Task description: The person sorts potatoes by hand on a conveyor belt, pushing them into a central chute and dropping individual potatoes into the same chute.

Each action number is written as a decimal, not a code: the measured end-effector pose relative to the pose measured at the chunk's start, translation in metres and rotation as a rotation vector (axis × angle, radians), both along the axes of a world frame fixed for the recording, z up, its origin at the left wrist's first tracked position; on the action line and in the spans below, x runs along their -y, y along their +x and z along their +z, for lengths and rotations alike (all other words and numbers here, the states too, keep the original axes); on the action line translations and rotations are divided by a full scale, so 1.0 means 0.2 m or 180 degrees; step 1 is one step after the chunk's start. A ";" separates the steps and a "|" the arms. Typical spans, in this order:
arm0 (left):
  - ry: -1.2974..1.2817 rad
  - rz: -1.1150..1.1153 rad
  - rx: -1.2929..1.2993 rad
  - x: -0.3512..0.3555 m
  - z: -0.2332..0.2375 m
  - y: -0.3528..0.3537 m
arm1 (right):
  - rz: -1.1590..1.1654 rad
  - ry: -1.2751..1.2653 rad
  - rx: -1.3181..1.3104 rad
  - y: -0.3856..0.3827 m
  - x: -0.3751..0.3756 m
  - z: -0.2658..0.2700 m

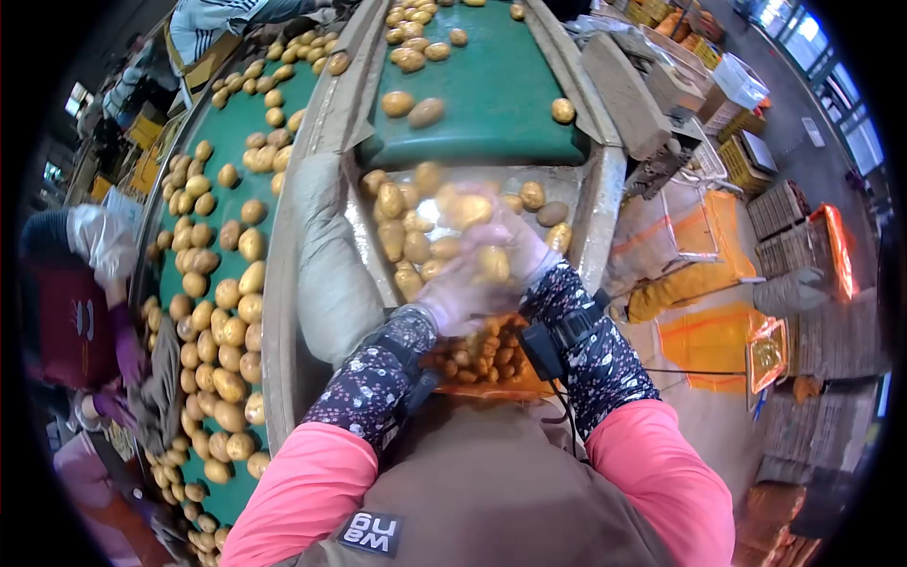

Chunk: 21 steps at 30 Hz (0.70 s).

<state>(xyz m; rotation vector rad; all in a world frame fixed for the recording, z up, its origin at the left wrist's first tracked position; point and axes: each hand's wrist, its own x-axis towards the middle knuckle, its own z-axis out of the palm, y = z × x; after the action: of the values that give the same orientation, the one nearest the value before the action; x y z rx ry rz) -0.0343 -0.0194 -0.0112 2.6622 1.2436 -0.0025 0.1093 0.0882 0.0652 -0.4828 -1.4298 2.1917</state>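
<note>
Both my hands, in thin pale gloves, are over a metal chute [576, 189] at the end of a green conveyor belt [472, 85]. My left hand [452, 295] is low in the chute among potatoes [416, 248], its fingers smeared by motion. My right hand [515, 241] is a little farther up, also blurred. One blurred potato [470, 210] is at its fingertips, and another potato [493, 265] lies between the two hands. Whether either hand grips a potato cannot be made out. Below my wrists, an orange mesh bag [515, 386] holds many small potatoes.
A second green belt [227, 128] full of potatoes runs along the left, with co-workers beside it. A grey padded roll [326, 255] lines the chute's left side. Orange bags [704, 345], a wire frame, crates [742, 165] and stacked cartons stand on the right.
</note>
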 end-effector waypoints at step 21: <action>0.0425 -0.0023 -0.0145 0.02 -0.07 0.01 | -0.4719 0.1503 0.2318 1.98 -0.46 0.62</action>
<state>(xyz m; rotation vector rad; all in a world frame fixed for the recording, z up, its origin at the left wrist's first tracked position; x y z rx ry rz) -0.0321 -0.0226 -0.0246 2.7948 1.2911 0.0195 0.5057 0.1810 0.1888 -1.5721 -1.1104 0.4784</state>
